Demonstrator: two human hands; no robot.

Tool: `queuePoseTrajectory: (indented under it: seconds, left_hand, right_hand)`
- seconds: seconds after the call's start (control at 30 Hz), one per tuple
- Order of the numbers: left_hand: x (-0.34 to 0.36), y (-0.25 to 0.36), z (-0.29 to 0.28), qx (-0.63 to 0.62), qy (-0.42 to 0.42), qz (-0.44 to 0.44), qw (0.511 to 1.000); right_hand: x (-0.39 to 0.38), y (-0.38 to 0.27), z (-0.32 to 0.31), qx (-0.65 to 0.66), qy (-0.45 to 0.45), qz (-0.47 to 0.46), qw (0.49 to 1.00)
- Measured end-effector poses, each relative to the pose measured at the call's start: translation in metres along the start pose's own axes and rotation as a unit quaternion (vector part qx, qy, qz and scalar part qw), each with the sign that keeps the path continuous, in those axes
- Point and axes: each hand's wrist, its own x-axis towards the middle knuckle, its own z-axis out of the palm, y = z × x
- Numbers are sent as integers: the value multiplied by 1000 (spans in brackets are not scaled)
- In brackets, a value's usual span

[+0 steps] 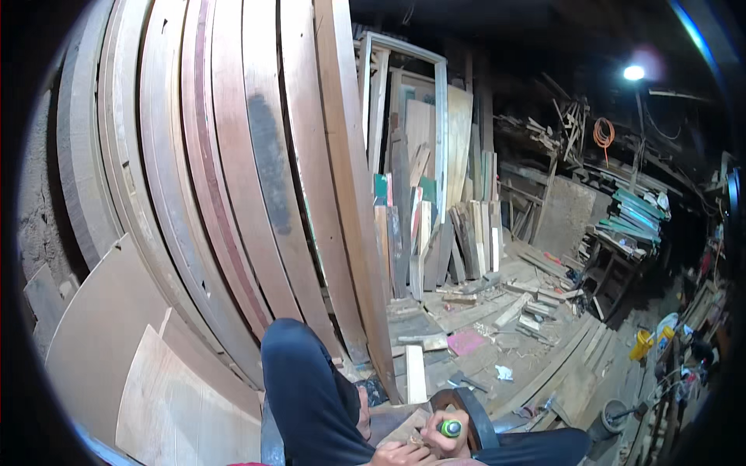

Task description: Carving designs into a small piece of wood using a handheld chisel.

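At the bottom of the head view, my right hand [458, 444] is wrapped round a tool with a green and dark handle [448, 428]. The handle's rounded end faces up; its shaft or blade is hidden, so its kind cannot be told. Close beside it on the left, my left hand [398, 455] has its fingers bent and closed, and what they hold is hidden. A light brown wooden piece [406, 429] lies just beyond both hands, between my legs. Behind the right hand curves a dark, arched wooden piece [470, 405], close to my bent knee.
Tall planks [233, 155] lean along the left, with curved panels [179, 396] below them. Ahead stand a pale frame [404, 48] and upright offcuts [466, 241]. Scraps, a hammer [468, 380] and a pink sheet [465, 342] litter the floor. Yellow containers [641, 345] sit at right.
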Motion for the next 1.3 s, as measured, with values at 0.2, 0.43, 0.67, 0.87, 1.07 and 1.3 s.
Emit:
queuePoseTrajectory:
  seconds: [0.2, 0.43, 0.67, 0.87, 1.07, 1.3]
  left_hand:
    - [8, 1, -20, -28, -37, 3, 999]
    - [20, 9, -23, -15, -41, -7, 999]
    - [25, 13, -28, 9, -81, -29, 996]
    - [32, 7, -34, 3, -122, -30, 992]
    - [22, -4, -29, 43, -137, -18, 989]
    - [30, 4, -43, -11, -160, -28, 987]
  right_hand:
    - [4, -2, 20, -70, 30, 27, 997]
    - [8, -4, 20, -118, 48, 56, 990]
    - [6, 8, 21, -90, 43, 0, 995]
    - [1, -17, 8, 6, 75, 3, 997]
    - [5, -21, 16, -45, 11, -28, 999]
    - [4, -20, 22, -70, 33, -9, 997]
